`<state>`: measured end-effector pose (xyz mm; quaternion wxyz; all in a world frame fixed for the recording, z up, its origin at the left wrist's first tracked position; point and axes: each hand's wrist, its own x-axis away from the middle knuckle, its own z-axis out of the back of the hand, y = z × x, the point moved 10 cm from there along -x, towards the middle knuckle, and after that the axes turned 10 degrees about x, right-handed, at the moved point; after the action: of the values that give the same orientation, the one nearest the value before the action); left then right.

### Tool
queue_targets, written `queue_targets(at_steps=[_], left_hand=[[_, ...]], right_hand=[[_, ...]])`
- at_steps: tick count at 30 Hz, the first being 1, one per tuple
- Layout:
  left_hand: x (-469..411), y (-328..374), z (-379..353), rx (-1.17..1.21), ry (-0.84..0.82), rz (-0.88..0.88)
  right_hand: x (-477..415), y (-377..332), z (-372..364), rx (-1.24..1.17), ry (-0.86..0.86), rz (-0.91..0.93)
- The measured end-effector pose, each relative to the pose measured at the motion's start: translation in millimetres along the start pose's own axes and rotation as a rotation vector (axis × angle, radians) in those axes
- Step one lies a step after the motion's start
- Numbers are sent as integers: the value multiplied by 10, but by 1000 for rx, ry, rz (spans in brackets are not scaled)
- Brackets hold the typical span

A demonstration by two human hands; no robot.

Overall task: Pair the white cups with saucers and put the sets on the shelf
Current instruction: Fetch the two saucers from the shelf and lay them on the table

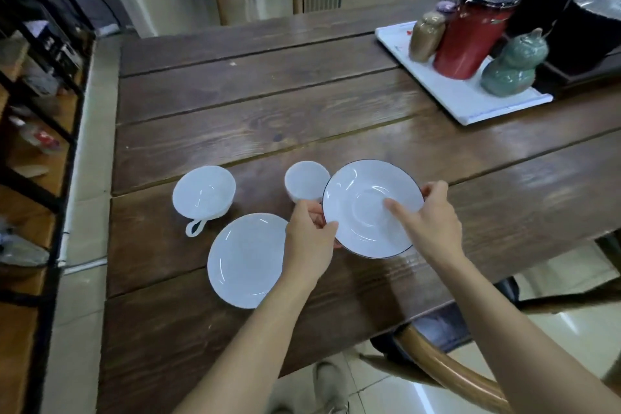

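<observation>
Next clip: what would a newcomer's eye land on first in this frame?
Most likely the dark-rimmed saucer, held tilted above the wooden table by the left hand and right hand, near centre. Beside it sit a small white cup, a handled cup further left and a plain saucer nearer the person. At far right, a red canister stands on a white tray.

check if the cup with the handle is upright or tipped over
Upright: the handled cup stands on the table with its open mouth facing up, interior visible and empty.
</observation>
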<state>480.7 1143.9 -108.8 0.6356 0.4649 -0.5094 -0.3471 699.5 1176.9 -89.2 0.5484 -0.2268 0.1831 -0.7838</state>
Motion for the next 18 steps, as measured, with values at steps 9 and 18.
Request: queue_targets(at_steps=[9, 18], left_hand=[[-187, -479, -409, -69, -20, 92], [-304, -576, -372, -194, 66, 134]], right_hand=[[-413, 476, -333, 172, -89, -23], [-610, 489, -542, 238, -54, 26]])
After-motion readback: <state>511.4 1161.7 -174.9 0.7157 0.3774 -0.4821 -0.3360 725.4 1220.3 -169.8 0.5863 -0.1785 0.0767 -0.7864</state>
